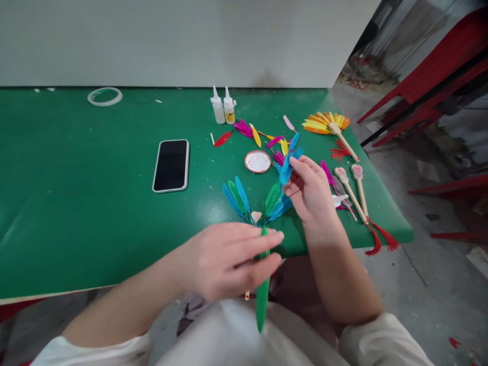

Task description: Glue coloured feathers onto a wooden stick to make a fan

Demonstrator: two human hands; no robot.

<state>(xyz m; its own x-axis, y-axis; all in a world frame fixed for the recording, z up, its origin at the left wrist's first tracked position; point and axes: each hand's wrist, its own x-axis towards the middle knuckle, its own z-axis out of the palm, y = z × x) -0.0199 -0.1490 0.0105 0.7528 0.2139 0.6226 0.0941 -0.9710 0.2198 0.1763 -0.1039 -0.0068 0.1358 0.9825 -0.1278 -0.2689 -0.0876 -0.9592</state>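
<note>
My left hand (229, 259) is closed around the stick of a small feather fan (251, 203) with blue and green feathers spread at its top. A long green feather (262, 300) hangs down past the same fingers. My right hand (310, 190) pinches a blue feather (286, 165) just above the right side of the fan. Both hands hover over the front edge of the green table (95, 203).
A black phone (171, 165) lies left of the fan. A round lid of glue (258, 161), two glue bottles (223, 107), loose coloured feathers (247, 131), a finished yellow-orange fan (326, 124), bare sticks with red tassels (360, 195) and a tape ring (104, 96) lie on the table. Red chairs (430, 71) stand at right.
</note>
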